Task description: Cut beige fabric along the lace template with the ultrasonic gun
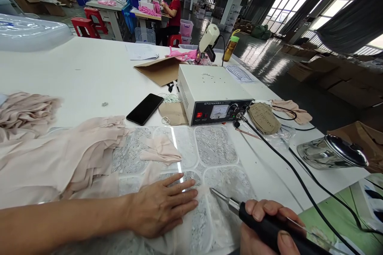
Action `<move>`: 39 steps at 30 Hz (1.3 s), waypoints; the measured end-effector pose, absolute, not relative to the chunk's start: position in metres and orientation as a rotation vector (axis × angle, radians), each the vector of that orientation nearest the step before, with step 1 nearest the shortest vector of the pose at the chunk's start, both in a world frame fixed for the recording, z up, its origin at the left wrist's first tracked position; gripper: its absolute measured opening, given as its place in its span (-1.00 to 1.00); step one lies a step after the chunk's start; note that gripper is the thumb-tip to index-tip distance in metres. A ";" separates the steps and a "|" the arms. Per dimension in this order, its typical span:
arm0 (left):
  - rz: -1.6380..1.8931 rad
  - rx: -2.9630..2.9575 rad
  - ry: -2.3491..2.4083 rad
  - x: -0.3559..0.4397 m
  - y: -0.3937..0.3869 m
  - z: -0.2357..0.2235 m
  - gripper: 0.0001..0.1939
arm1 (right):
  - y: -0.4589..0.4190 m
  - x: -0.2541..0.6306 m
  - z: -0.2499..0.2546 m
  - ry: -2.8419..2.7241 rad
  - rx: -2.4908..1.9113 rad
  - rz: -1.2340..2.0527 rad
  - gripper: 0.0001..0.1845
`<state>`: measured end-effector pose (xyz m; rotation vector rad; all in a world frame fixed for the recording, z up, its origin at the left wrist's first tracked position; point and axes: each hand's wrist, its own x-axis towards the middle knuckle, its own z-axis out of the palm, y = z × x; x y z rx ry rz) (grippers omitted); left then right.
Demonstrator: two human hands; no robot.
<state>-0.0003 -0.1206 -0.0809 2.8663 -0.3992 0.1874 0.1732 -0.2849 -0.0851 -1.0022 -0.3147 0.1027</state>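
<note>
My left hand (169, 203) lies flat with its fingers spread, pressing thin pale fabric (149, 173) onto a clear patterned mat (221, 147). My right hand (266, 223) is wrapped round the black handle of an ultrasonic hand tool (235, 205) with a tapered metal tip. The tip points left and sits just right of my left fingertips, over the mat; I cannot tell whether it touches. A small folded piece of beige fabric (163, 150) rests beyond my left hand. To the left are layered stacks of beige fabric pieces (60, 155).
A white control box (215, 87) stands at the back; a black cable (278, 153) runs right from its front. Around it are a phone (145, 109), cardboard (161, 69), a lamp-like device (208, 40) and a bottle (231, 48). A metal-lidded canister (329, 151) stands right. A co-worker (173, 12) sits sewing beyond.
</note>
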 end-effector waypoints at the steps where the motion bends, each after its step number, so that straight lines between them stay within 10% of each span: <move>1: 0.199 2.857 -0.392 -0.001 -0.121 -0.082 -0.56 | -0.285 0.173 -0.085 -0.309 -1.001 0.105 -0.83; 39: 0.229 2.829 -0.366 -0.001 -0.122 -0.082 -0.55 | -0.281 0.170 -0.078 -0.334 -1.039 0.082 -0.86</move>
